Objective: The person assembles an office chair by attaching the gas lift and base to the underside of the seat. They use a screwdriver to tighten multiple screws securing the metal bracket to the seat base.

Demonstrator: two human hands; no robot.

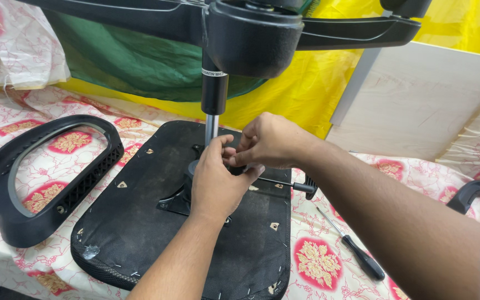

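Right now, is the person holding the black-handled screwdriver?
No, the black-handled screwdriver lies alone on the flowery red-and-white cloth, while both hands, left hand and right hand, work at the black seat mechanism.

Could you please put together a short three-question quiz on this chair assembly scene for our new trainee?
1. True or false: the screwdriver lies on the patterned cloth, untouched by either hand.
2. Where are the left hand and right hand working?
A. At the black backrest frame
B. At the metal mechanism on the upturned seat, beside the gas column
C. At the wooden board
3. Which part stands above the hands?

Key: 1 true; 2 B; 3 the star base.
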